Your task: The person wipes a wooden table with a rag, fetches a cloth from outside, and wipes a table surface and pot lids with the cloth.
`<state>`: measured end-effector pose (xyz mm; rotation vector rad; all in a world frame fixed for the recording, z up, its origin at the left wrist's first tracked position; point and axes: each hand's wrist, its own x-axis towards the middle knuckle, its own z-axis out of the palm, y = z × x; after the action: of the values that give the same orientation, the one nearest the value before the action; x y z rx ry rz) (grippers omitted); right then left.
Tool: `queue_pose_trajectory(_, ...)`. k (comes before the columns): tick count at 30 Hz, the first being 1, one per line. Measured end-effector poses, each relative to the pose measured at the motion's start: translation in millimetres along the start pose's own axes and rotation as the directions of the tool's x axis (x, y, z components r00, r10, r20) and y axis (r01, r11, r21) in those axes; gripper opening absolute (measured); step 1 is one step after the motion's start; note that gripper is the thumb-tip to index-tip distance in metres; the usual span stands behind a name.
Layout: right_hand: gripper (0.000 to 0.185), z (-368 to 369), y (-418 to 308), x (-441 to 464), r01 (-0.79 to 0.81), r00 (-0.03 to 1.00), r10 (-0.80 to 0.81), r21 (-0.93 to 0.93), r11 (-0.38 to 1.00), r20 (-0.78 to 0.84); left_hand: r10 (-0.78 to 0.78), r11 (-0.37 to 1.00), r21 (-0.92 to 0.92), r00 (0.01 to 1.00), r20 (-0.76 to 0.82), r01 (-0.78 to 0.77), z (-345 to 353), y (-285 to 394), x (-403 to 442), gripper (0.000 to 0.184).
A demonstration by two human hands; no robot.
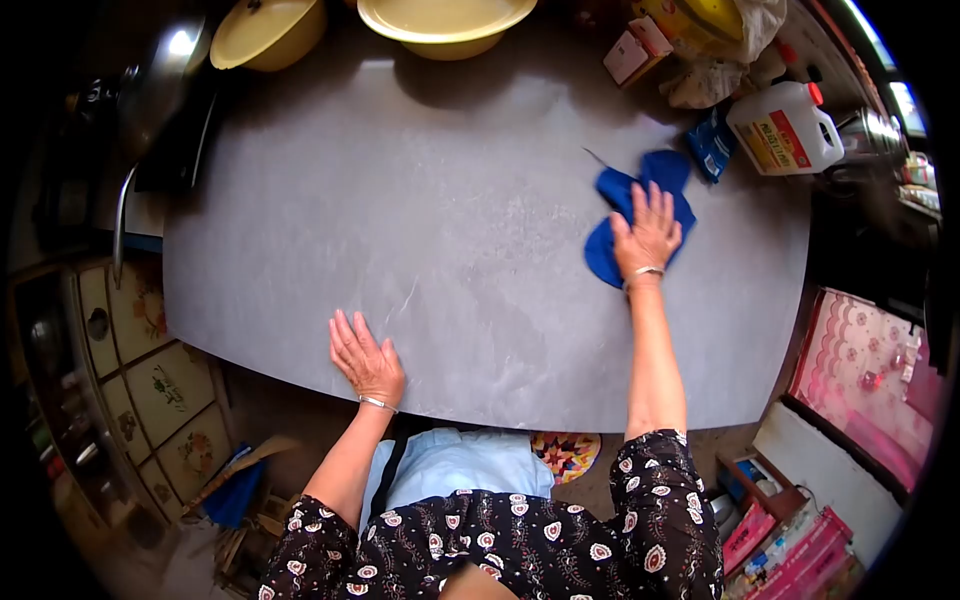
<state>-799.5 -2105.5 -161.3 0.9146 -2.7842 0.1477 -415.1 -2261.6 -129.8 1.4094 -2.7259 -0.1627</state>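
Note:
A blue cloth (604, 250) lies bunched on the right part of a grey tabletop (450, 180). My right hand (648, 232) presses down on it from above, with the fingers stretched out and not wrapped round it. Near the front edge of the table, left of the middle, my left hand (366, 358) rests flat on the bare surface, fingers extended. Nothing is in it. Faint streaks and damp-looking marks show on the tabletop between the two hands.
Two yellow basins (447, 45) stand along the far edge. At the back right are a white jug (785, 130) with a red cap, a small blue packet (712, 146) and a pink-white box (637, 52). A large wok-like pan (160, 90) is at the left.

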Motion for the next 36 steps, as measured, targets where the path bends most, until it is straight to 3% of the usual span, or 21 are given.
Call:
queue_pose_trajectory(3, 0.057, 4, 17, -39, -0.183, 0.982, 0.177, -0.111, 0.977, -0.059, -0.003, 1.000, -0.012, 1.000, -0.003, 0.003, 2, -3, -2, 0.060)
queue_pose_trajectory(5, 0.061, 7, -19, -53, -0.103, 0.987, 0.076, -0.195, 0.975, -0.142, 0.007, 1.000, -0.020, 1.000, -0.023, -0.007, 5, -5, -4, 0.060)
queue_pose_trajectory(7, 0.056, -16, -95, -58, 0.005, 0.993, -0.005, -0.001, 1.000, -0.117, 0.003, 0.998, -0.056, 1.000, -0.029, -0.005, 5, -7, -6, 0.059)
queue_pose_trajectory(10, 0.055, -33, -209, -80, 0.182, 0.974, -0.215, 0.315, 0.932, 0.074, 0.018, 0.993, -0.114, 0.997, -0.073, -0.026, 3, -9, -7, 0.056)
queue_pose_trajectory(11, 0.056, -28, -241, -101, 0.280, 0.953, -0.304, 0.358, 0.891, 0.012, 0.042, 0.979, -0.196, 0.995, -0.093, -0.059, 5, -14, -7, 0.054)
queue_pose_trajectory(12, 0.055, -36, -269, -121, 0.280, 0.933, -0.341, 0.363, 0.889, 0.116, 0.060, 0.957, -0.277, 0.992, -0.115, -0.090, 8, -23, -7, 0.052)
queue_pose_trajectory(14, 0.053, -53, -288, -156, 0.318, 0.906, -0.403, 0.419, 0.851, 0.130, 0.075, 0.840, -0.519, 0.980, -0.183, -0.161, 6, -48, -4, 0.046)
queue_pose_trajectory(15, 0.053, -60, -290, -175, 0.334, 0.890, -0.434, 0.447, 0.830, 0.141, 0.094, 0.826, -0.538, 0.982, -0.163, -0.169, -3, -62, 0, 0.046)
queue_pose_trajectory(17, 0.053, -70, -268, -206, 0.366, 0.878, -0.462, 0.452, 0.814, 0.121, 0.147, 0.935, -0.291, 0.969, -0.199, -0.202, -7, -101, 9, 0.050)
queue_pose_trajectory(18, 0.054, -71, -247, -216, 0.351, 0.903, -0.422, 0.424, 0.835, 0.083, 0.159, 0.958, -0.204, 0.966, -0.204, -0.200, -10, -124, 16, 0.051)
queue_pose_trajectory(20, 0.051, -85, -196, -223, 0.126, 0.978, -0.176, 0.353, 0.927, 0.113, 0.176, 0.980, -0.060, 0.963, -0.203, -0.191, -11, -168, 30, 0.053)
queue_pose_trajectory(22, 0.055, -72, -137, -236, -0.031, 0.999, 0.031, 0.071, 0.997, -0.011, 0.194, 0.981, 0.051, 0.963, -0.186, -0.188, -10, -208, 41, 0.055)
queue_pose_trajectory(25, 0.056, -46, -63, -252, -0.330, 0.943, 0.312, -0.180, 0.927, -0.118, 0.153, 0.988, 0.063, 0.973, -0.172, -0.145, -13, -252, 51, 0.055)
queue_pose_trajectory(29, 0.056, -40, -94, -246, -0.581, 0.811, 0.577, -0.235, 0.779, -0.091, 0.092, 0.994, 0.075, 0.979, -0.181, -0.079, -15, -299, 63, 0.054)
queue_pose_trajectory(31, 0.057, -33, -149, -234, -0.387, 0.921, 0.385, -0.269, 0.882, -0.061, 0.056, 0.995, 0.088, 0.982, -0.183, -0.041, -16, -314, 74, 0.054)
queue_pose_trajectory(33, 0.059, -41, -208, -201, -0.157, 0.987, 0.158, -0.082, 0.984, 0.002, 0.044, 0.994, 0.102, 0.980, -0.194, -0.025, -18, -325, 89, 0.054)
queue_pose_trajectory(36, 0.059, -33, -255, -133, -0.081, 0.995, 0.079, 0.034, 0.996, 0.062, 0.044, 0.994, 0.108, 0.974, -0.224, -0.020, -18, -336, 123, 0.053)
